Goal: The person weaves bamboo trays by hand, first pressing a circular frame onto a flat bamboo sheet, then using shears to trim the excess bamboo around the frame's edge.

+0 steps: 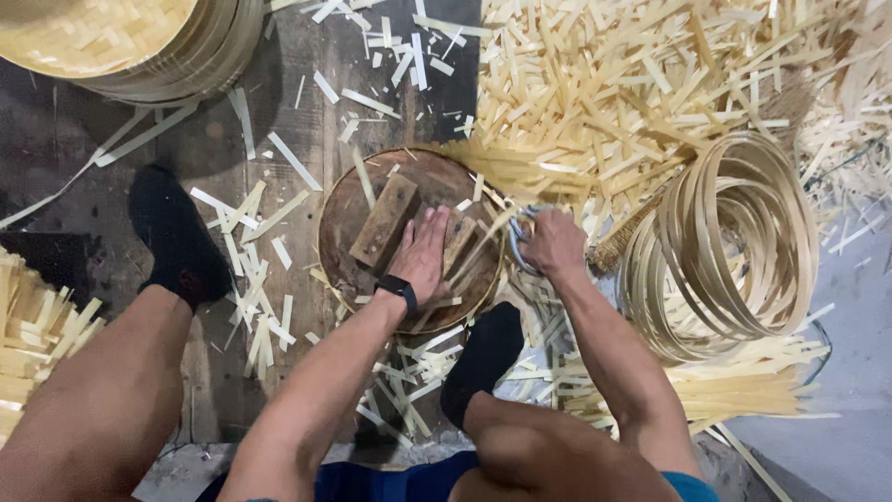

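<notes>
— Where was the left hand (423, 253)?

— Flat on the round wooden block (348, 218) near the middle of the view. Its fingers (435, 223) lay pressed together and pointed toward twelve o'clock, pinning down a few bamboo strips (462, 240) on top of the block. A black wristband (398, 287) sat on that wrist.

— And the right hand (556, 244)?

— Just at three o'clock from the left one, at the block's edge. It was closed around the bluish handles of a pair of shears (517, 240); the blades were hidden, so I could not tell whether they touched the strips.

— Anything else on the block?

— A flat rectangular piece of wood (384, 221), tilted, at ten o'clock from the left hand, just beside it.

— What lay around?

— A big heap of cut bamboo slats (632, 93) at one o'clock from the block, a stack of coiled bamboo hoops (734, 246) at three o'clock with a small brush (624, 237) between hoops and right hand, and a woven bamboo tray (111, 37) at eleven o'clock. Loose offcuts (255, 279) were strewn over the dark plank floor (195, 139). One black-socked foot (177, 237) rested at nine o'clock from the block, the other foot (483, 358) at five o'clock, touching its rim.
</notes>
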